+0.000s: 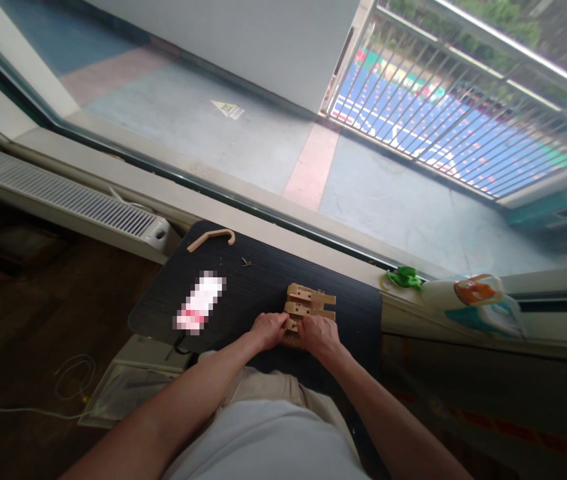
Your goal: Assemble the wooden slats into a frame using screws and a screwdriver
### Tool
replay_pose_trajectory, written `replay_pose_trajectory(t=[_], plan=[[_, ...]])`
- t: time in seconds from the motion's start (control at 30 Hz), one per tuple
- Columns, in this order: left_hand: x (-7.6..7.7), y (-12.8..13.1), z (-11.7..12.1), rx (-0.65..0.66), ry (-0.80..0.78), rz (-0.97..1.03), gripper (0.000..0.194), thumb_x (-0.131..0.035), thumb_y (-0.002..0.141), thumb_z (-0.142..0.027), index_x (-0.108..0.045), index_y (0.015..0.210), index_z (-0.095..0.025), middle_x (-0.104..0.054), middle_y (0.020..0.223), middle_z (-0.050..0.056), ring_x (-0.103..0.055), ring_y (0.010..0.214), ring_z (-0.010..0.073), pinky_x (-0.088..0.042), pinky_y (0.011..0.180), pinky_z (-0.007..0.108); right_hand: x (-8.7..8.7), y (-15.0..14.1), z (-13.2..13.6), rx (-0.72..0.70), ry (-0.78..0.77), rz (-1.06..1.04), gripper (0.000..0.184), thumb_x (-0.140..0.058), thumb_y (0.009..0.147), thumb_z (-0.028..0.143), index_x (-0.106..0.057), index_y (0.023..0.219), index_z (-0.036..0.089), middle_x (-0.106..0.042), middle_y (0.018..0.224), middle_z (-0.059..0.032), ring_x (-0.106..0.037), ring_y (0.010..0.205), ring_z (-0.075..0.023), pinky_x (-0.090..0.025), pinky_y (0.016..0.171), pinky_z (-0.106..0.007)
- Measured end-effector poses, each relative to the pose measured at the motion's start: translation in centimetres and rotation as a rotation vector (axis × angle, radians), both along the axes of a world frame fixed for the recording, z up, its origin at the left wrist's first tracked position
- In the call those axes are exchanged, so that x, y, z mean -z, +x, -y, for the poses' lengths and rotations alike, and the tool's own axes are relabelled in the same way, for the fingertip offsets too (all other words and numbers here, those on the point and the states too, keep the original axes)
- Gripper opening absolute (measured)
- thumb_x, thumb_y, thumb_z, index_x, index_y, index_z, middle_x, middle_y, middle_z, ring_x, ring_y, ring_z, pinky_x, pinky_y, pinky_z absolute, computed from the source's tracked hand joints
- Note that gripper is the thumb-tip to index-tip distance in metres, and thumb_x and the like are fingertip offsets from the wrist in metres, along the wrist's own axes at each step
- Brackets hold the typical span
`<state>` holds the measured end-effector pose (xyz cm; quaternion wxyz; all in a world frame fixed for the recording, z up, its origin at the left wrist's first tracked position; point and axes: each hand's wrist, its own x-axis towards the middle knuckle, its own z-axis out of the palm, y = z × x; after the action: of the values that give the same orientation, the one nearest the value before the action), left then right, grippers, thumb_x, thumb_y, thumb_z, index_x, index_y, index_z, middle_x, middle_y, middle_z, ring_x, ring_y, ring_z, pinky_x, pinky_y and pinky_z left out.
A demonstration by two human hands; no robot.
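A light-brown wooden piece (308,294) with parallel slats and small dark holes lies on the dark tabletop (258,287). My left hand (269,330) grips its near left side, fingers curled against the edge. Close beside it, my right hand (319,335) is closed over the near slat, partly covering it. The fingertips of both hands are small in view, and the underside of the wooden piece is hidden.
Towards the far left of the tabletop lie a hook-shaped wooden strip (212,237) and a few small screw-like bits (246,262). A blurred-out rectangular object (201,303) is left of my hands. A windowsill (283,230), radiator (88,200) and spray bottle (478,293) border the table.
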<state>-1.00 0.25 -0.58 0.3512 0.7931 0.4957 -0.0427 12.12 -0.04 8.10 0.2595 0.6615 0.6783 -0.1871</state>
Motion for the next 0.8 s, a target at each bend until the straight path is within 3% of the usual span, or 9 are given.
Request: replay_pose_trajectory(t=[0.17, 0.27, 0.4, 0.6, 0.8], plan=[[0.4, 0.1, -0.1, -0.008, -0.024, 0.002, 0.025, -0.041, 0.082, -0.022, -0.054, 0.103, -0.026, -0.066, 0.104, 0.001, -0.061, 0.096, 0.0182, -0.044, 0.082, 0.028, -0.9, 0.1, -0.1, -0.24, -0.021, -0.039, 0.027, -0.039, 0.086, 0.013, -0.065, 0.094, 0.018, -0.067, 0.094, -0.0107, -0.063, 0.087, -0.0207, -0.046, 0.071, -0.028], [0.4, 0.1, -0.1, -0.006, -0.028, -0.005, 0.024, -0.04, 0.083, -0.024, -0.054, 0.103, -0.026, -0.066, 0.103, 0.001, -0.061, 0.096, 0.0183, -0.044, 0.082, 0.029, -0.7, 0.2, -0.2, -0.289, -0.049, -0.018, 0.03, -0.038, 0.085, 0.008, -0.067, 0.089, 0.014, -0.067, 0.092, -0.0135, -0.063, 0.088, -0.022, -0.046, 0.07, -0.028], [0.3, 0.1, -0.1, -0.001, -0.034, -0.002, 0.025, -0.039, 0.084, -0.024, -0.055, 0.103, -0.026, -0.066, 0.102, 0.002, -0.061, 0.095, 0.018, -0.044, 0.082, 0.028, 0.0, 0.5, -0.3, -0.259, -0.09, -0.021, 0.03, -0.04, 0.084, 0.009, -0.069, 0.087, 0.012, -0.069, 0.088, -0.0141, -0.064, 0.085, -0.0219, -0.047, 0.07, -0.028], [0.4, 0.2, -0.1, -0.004, -0.035, -0.012, 0.026, -0.039, 0.084, -0.024, -0.054, 0.105, -0.026, -0.067, 0.102, 0.003, -0.061, 0.094, 0.0189, -0.044, 0.083, 0.03, 1.3, 0.2, 1.0, 0.01, -0.022, -0.008, 0.029, -0.044, 0.086, 0.028, -0.07, 0.082, 0.015, -0.07, 0.086, -0.0115, -0.065, 0.08, -0.0207, -0.048, 0.067, -0.027], [0.2, 0.2, -0.1, -0.017, -0.032, -0.004, 0.026, -0.039, 0.084, -0.025, -0.054, 0.105, -0.026, -0.066, 0.104, 0.003, -0.061, 0.095, 0.019, -0.044, 0.082, 0.03, 0.6, 0.0, 1.1, -0.069, -0.025, 0.009, 0.025, -0.043, 0.086, 0.021, -0.067, 0.086, 0.014, -0.069, 0.086, -0.0126, -0.065, 0.082, -0.0213, -0.047, 0.067, -0.028]])
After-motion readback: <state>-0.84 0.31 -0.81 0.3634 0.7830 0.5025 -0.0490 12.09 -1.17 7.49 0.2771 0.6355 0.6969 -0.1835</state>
